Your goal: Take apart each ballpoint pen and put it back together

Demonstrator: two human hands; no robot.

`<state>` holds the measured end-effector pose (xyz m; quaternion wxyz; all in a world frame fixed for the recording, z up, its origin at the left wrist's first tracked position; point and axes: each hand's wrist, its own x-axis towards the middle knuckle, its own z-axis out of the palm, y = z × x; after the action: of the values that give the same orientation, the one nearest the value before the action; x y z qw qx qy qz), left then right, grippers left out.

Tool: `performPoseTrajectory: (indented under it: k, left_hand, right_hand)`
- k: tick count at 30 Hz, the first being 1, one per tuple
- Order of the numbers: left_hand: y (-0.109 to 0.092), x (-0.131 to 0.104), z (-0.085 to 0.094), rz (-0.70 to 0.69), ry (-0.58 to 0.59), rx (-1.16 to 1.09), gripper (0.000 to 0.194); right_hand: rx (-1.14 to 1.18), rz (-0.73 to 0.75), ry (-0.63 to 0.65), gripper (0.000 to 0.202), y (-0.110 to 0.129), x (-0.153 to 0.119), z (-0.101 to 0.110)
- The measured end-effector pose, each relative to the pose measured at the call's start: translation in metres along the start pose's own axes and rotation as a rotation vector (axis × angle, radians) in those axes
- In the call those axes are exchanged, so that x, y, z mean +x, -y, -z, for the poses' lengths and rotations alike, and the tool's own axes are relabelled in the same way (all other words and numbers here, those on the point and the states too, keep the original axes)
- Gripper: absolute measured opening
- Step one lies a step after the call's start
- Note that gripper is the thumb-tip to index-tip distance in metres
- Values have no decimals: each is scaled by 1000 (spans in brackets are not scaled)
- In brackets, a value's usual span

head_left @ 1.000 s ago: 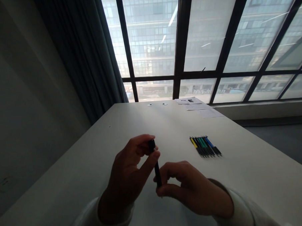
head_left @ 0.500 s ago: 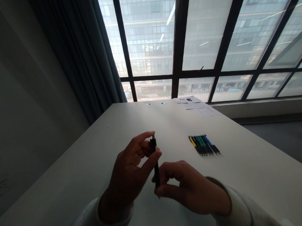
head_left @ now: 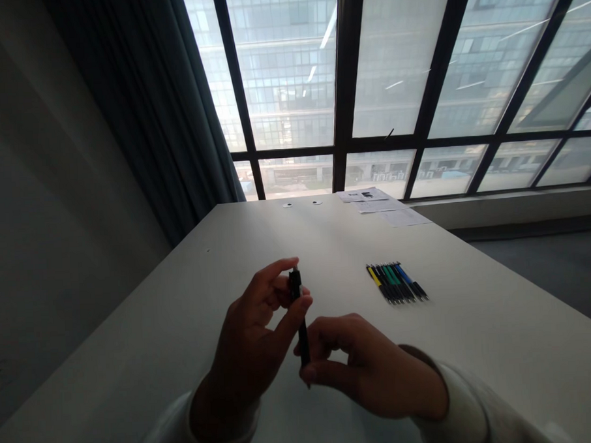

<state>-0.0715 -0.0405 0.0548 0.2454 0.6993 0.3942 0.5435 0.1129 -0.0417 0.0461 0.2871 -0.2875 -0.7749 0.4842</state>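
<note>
A black pen (head_left: 298, 313) is held nearly upright between both hands above the white table (head_left: 257, 230). My left hand (head_left: 256, 334) grips its upper part between thumb and fingers, with the index fingertip on the top end. Lower down, my right hand (head_left: 360, 365) pinches the pen near its tip, which points downward. To the right lies a row of several pens (head_left: 397, 283) side by side, dark with yellow, green and blue parts.
Sheets of paper (head_left: 377, 201) lie at the table's far right edge. Two small round white pieces (head_left: 287, 205) are at the far edge. Beyond stand a dark curtain (head_left: 173, 122) and large framed windows (head_left: 289, 84).
The whole view has shifted slightly, so the table items sit a little further left. Both hands keep their hold on the black pen, with almost no change in pose.
</note>
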Motion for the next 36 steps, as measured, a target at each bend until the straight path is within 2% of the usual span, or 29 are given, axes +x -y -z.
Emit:
performPoseTrajectory:
  k: [4,10,14,17,19,22,25,30,33,36]
  left_hand:
    - [1,0,0,27,-11,3,35]
    - [6,-1,-2,63,-9,2,45]
    - [21,3,-7,108,-76,53,48]
    - [39,10,-13,170,-170,20,48]
    - [54,12,-20,234,-184,-17,49]
    - [78,9,-33,302,-161,-49,50]
    - [103,1,-50,372,-118,-64,49]
    - [136,-11,-71,478,-100,-129,52]
    - [145,-14,-77,510,-74,-157,55]
    - [151,-16,-82,517,-84,-160,66]
  right_hand:
    - [-2,-22,-7,13,-2,0,-1]
    - [5,-30,-46,10,-3,2,-4]
    - [-8,-5,-247,21,-23,8,-14]
    - [-198,16,-399,15,-52,10,-23]
    - [-423,10,-393,11,-71,8,-28]
    - [-723,-18,-358,15,-96,0,-35]
    - [-909,-72,-311,16,-111,-9,-39]
    - [-1005,-235,-216,21,-124,-12,-39]
    - [-1013,-283,-180,21,-131,-8,-37]
    - [-1021,-329,-142,18,-140,-4,-31]
